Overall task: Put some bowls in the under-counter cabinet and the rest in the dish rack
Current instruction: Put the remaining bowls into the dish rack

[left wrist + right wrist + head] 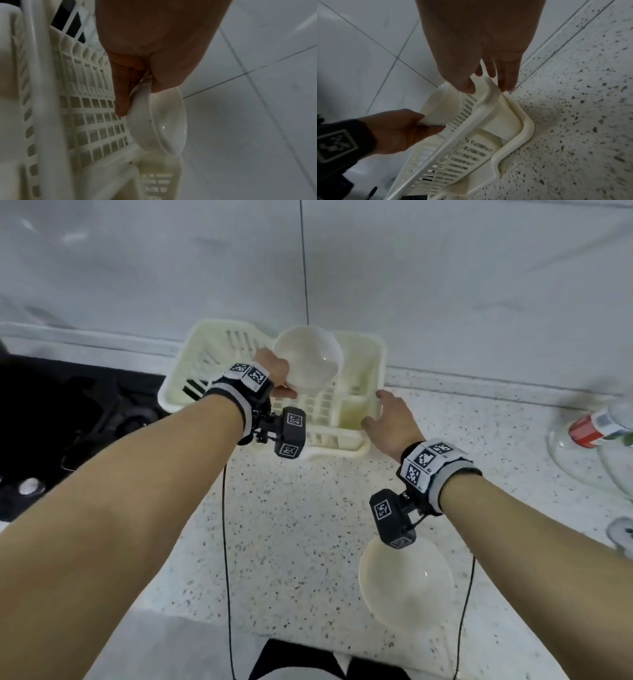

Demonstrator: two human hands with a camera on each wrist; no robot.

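— Where is the bowl sitting relative to the dish rack (346,440)?

— A white bowl (308,359) is being held tilted on edge over the middle of the rack, its hollow facing the near side. The left hand (274,371) is pinching its rim, thumb inside and fingers (121,100) lying along the outer wall. From the left wrist view, the bowl's lower edge is sitting close above the rack's grid floor beside the divider of the side compartment; whether it is touching is not something I can tell.

— And the other hand?

— The right hand (390,422) is reaching to the right end of the rack, fingers spread and mostly straight. In the right wrist view its fingertips (508,86) are hanging at the outer rim of the rack and the thumb is sitting just inside it. It is clasping nothing, and I cannot tell whether it is actually touching the rim.

— Anything else near the rack?

— A second white bowl (406,587) is lying on the speckled counter (291,525), well in front of the rack's right end, under the right wrist. A bottle with a red cap (592,426) is lying far to the right of the rack. A black stove top (68,422) is lying just left of the rack, and a pale tiled wall (445,285) is rising behind it.
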